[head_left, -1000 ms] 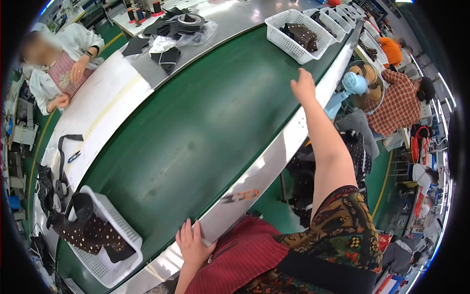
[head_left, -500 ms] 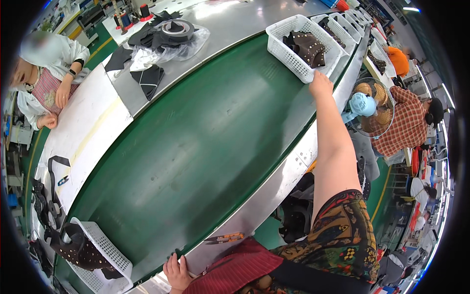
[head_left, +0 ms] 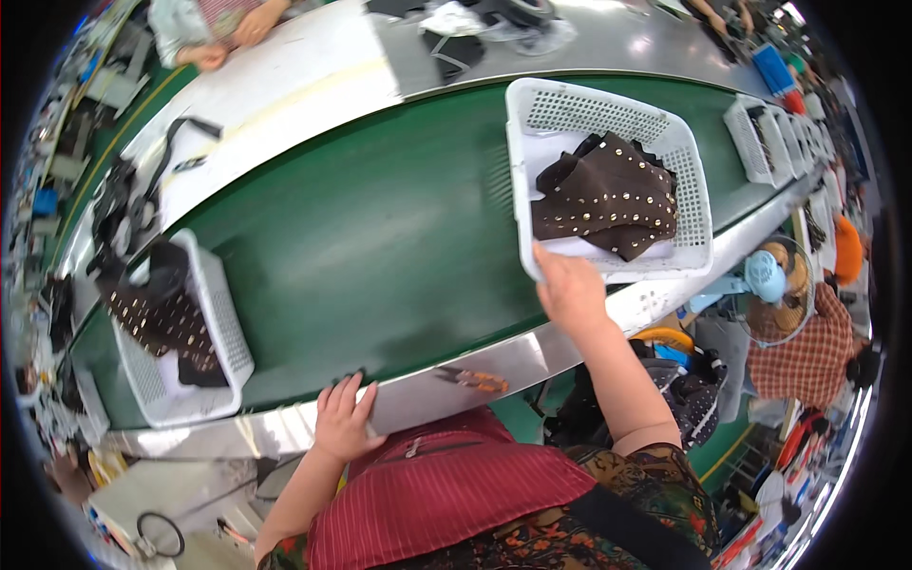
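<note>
The right hand (head_left: 570, 290) grips the near rim of the white basket (head_left: 608, 123) of studded brown pieces (head_left: 608, 195), seemingly mid-pull toward the body, calling for a steady draw, while the left hand (head_left: 344, 423) rests open on the conveyor's steel edge (head_left: 456, 380).

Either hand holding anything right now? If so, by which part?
The right hand grips the white basket by its near rim. The left hand holds nothing; it rests flat on the conveyor's metal edge.

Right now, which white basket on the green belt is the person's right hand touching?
The big white basket of studded brown pieces: the right hand grips its near rim. The left basket sits untouched.
</note>
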The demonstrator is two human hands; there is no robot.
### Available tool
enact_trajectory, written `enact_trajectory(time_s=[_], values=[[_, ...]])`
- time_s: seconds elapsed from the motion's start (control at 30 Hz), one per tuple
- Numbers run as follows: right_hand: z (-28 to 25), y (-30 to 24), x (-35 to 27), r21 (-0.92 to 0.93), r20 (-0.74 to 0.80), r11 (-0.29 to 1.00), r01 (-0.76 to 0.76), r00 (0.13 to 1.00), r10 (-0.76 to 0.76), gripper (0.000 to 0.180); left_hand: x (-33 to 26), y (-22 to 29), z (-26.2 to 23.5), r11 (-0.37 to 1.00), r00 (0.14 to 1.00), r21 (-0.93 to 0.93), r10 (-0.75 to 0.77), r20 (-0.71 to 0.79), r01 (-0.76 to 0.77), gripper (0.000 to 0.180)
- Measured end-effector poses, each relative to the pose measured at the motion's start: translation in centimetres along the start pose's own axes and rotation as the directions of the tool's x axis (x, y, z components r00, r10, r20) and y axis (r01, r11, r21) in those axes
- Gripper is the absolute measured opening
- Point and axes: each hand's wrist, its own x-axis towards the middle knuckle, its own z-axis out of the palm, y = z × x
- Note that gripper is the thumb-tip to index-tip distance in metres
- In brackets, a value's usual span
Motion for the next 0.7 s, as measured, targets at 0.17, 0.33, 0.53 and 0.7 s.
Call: enact_trajectory(time_s=[0.17, 0.33, 0.53, 0.7], values=[[3.3, -11.3, 0.9, 0.154, 0.094, 0.985, 0.078, 0.991, -0.093, 0.052, -0.9, 0.1, -0.4, 0.999, 1.0, -0.048, 0.009, -0.013, -0.009, 0.089], [6.4, -20.4, 2.6, 0.17, 0.008, 0.974, 0.149, 0.988, -0.152, 0.041, -2.8, -0.1, -0.4, 0.988, 0.993, -0.152, -0.018, -0.113, 0.0, 0.086], [6.6, -28.9, 2.2, 0.28, 0.203, 0.956, 0.084, 0.968, -0.144, 0.045, -12.4, -3.5, -1.7, 0.963, 0.966, -0.266, -0.111, -0.235, 0.046, 0.064], [7.6, -27.7, 4.1, 0.373, 0.156, 0.928, -0.015, 0.987, -0.047, 0.048, -20.7, -7.6, -3.2, 0.897, 0.947, -0.437, -0.188, -0.258, 0.059, 0.038]])
